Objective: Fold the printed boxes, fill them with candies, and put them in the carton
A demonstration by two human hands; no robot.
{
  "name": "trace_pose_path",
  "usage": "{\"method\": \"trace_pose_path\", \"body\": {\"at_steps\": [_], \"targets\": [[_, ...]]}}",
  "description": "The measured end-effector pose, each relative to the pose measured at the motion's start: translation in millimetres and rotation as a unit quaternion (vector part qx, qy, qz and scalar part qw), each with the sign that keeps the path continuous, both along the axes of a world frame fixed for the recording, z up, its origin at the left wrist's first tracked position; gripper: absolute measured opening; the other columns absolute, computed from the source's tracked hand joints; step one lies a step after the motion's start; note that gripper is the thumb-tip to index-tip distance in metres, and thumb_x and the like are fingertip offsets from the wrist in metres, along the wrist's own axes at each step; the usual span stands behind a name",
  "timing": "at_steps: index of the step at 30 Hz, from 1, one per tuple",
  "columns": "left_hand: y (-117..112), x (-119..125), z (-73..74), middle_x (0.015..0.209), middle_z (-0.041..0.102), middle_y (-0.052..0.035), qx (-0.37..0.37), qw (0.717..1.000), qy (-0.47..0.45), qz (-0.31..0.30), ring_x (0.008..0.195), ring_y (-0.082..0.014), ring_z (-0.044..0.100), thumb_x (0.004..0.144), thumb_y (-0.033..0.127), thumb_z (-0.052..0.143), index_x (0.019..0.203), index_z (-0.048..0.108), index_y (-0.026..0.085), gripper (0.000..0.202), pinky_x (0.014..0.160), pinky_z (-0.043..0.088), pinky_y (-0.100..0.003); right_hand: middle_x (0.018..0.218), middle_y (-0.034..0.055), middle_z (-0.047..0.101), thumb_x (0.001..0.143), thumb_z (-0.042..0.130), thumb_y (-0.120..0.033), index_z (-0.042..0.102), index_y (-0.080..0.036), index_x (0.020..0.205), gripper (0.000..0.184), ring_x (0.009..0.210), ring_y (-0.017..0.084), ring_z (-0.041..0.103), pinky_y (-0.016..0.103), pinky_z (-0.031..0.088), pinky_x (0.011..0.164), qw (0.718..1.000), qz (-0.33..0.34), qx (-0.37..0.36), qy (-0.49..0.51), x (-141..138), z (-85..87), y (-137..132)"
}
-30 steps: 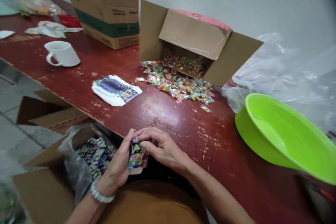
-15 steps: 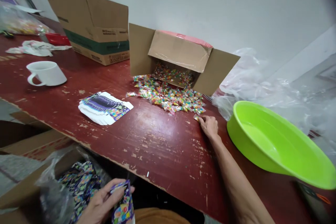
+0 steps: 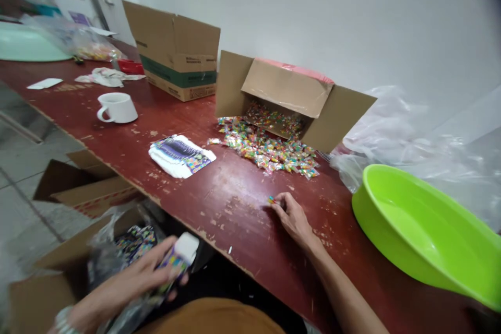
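Note:
My right hand (image 3: 291,216) rests on the red table (image 3: 235,209) with its fingers pinched on a small colourful candy packet (image 3: 271,200). Behind it a pile of the same candy packets (image 3: 270,148) spills from a cardboard box lying on its side (image 3: 289,94). My left hand (image 3: 133,276), blurred, is below the table edge and grips a small printed packet (image 3: 178,258) with a white end, above a floor box lined with a plastic bag of printed packets (image 3: 135,242).
A stack of flat printed packets (image 3: 180,155) lies left of the candy pile. A white cup (image 3: 116,107) and a closed cardboard box (image 3: 178,57) stand further left. A lime green basin (image 3: 426,229) sits at the right, with clear plastic bags (image 3: 422,130) behind it.
My right hand has pulled back from the candy pile toward me with one candy packet. My left hand has tilted its printed packet over the floor box.

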State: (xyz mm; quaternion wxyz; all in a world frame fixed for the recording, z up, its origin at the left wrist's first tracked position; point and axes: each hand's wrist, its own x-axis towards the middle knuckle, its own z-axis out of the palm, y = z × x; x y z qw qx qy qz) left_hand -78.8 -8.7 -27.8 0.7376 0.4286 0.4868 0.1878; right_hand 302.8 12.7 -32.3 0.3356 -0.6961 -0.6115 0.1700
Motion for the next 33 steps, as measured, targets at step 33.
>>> {"method": "trace_pose_path", "body": {"at_steps": [33], "targets": [[-7,89,28.2,0.077,0.068,-0.0065,0.112,0.97,-0.18,0.117,0.06,-0.0173,0.061,0.091,0.057,0.054,0.1,0.067,0.015,0.044,0.049,0.049,-0.025,0.091,0.0017,0.067,0.072,0.083,-0.039,0.063,-0.024,0.11,0.046,0.069,0.014,0.062,0.026,0.052,0.06,0.85,0.177,-0.104,0.486,-122,40.6,-19]]}}
